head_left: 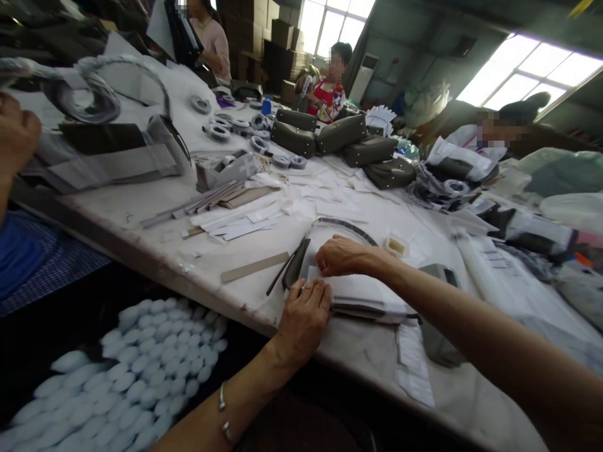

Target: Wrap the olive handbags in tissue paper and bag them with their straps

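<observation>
A dark grey-green handbag point(296, 269) lies at the table's near edge, mostly covered by white wrapping paper point(367, 290). Its handle point(346, 223), in a pale wrap, arches up on the far side. My left hand point(306, 314) is closed at the bag's near left end, fingers together on the paper's edge. Just above it, my right hand point(343, 256) is curled into a loose fist at the white paper; its fingertips are partly hidden. A narrow dark strap point(285, 270) sticks out at the bag's left end.
A flat grey-brown strip point(254, 267) and a stack of paper strips point(235, 210) lie left. Further back are several dark bags point(342, 133) and wrapped rings point(219, 130). A grey box-like object point(440, 314) stands right. Another person's hand point(16, 135) shows at left.
</observation>
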